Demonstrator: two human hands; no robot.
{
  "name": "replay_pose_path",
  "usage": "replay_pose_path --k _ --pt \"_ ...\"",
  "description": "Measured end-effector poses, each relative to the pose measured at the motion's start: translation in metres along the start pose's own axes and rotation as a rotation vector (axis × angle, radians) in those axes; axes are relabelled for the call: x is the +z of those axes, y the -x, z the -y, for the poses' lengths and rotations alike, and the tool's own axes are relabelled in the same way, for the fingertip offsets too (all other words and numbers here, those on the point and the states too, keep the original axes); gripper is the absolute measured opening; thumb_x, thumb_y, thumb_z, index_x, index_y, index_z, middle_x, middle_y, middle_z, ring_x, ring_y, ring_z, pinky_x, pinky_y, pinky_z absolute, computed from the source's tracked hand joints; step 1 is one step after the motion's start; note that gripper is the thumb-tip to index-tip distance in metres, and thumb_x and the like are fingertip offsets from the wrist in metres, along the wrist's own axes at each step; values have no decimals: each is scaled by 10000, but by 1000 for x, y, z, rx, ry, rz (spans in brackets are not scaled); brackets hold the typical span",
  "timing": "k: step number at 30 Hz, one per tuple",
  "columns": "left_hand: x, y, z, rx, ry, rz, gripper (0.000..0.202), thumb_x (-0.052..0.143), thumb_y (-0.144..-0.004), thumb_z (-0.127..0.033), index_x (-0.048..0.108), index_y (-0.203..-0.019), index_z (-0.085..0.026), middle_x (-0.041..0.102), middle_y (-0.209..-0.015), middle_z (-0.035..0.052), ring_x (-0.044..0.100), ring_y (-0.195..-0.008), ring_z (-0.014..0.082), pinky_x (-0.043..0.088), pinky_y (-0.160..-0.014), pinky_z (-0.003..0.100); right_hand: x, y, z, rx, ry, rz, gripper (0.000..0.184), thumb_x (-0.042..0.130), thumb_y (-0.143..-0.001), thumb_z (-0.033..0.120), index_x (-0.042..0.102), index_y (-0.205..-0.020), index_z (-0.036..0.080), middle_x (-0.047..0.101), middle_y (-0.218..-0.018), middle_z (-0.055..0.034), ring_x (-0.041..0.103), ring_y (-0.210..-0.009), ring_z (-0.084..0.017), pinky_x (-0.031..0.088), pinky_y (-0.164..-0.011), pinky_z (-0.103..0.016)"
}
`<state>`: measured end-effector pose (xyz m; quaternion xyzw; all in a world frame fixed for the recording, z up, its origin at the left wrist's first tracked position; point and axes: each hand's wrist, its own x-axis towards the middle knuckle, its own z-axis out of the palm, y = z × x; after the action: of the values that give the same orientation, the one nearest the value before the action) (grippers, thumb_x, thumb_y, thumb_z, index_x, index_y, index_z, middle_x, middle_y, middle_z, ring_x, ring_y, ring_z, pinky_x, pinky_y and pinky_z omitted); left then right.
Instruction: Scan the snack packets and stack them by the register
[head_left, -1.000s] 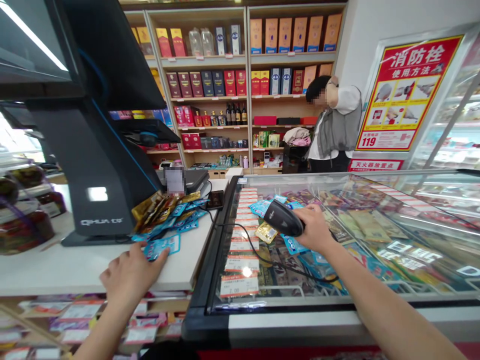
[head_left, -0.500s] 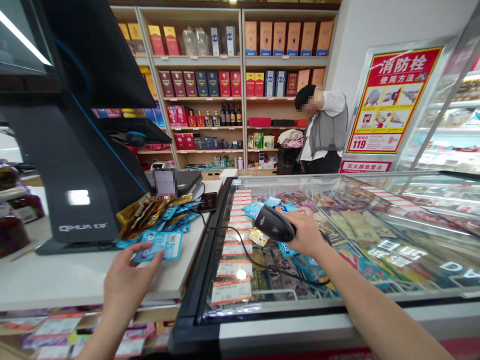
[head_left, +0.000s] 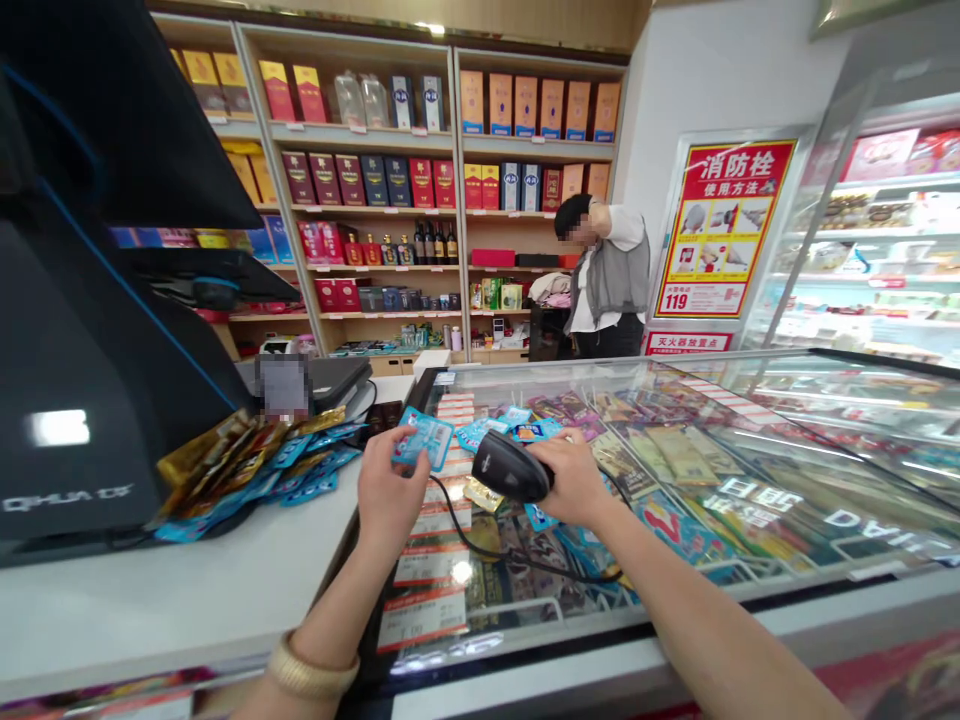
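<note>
Pinches a flat blue plastic sachet [head_left: 430,438] between left-hand fingers [head_left: 387,443], just left of the black plastic scanner [head_left: 507,466], seemingly lengthwise towards it. Clasps that scanner with right-hand fingers [head_left: 561,446].

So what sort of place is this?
Most likely a shop's checkout: the right hand holds what looks like a barcode scanner, beside a till, and boxed goods fill shelves behind.

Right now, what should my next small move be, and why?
Probably ease the blue packet in your left grip toward the nose of the black handheld scanner: your right grip holds the scanner pointing leftward, and a gap shows between it and the packet.
</note>
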<state>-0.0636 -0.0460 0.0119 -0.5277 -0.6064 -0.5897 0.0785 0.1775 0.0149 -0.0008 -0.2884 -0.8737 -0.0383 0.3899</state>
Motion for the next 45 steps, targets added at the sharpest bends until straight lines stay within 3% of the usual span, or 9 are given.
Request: replay_pose_path --k 9,37,45 --pt "-5 9 6 107 -157 -9 169 595 -763 -288 569 -902 -198 625 -919 66 607 -890 207 501 -822 355 -3 -1 5 31 14 106 284 621 -651 252 652 -932 225 742 -910 -39 647 -859 -213 281 -852 -368" --pt "-2 14 7 182 -126 10 149 599 -775 -268 549 -900 -204 606 -916 53 601 -904 206 499 -830 353 -2 -4 9 60 54 151 207 615 -656 252 632 -861 224 708 -781 -14 614 -773 -206 274 -794 -347" --pt "-4 15 9 148 -127 13 171 605 -771 -279 562 -916 -201 616 -927 52 608 -928 210 490 -849 345 -4 -3 5 44 58 123 245 627 -671 265 650 -913 237 727 -859 -9 627 -795 -185 286 -817 -335"
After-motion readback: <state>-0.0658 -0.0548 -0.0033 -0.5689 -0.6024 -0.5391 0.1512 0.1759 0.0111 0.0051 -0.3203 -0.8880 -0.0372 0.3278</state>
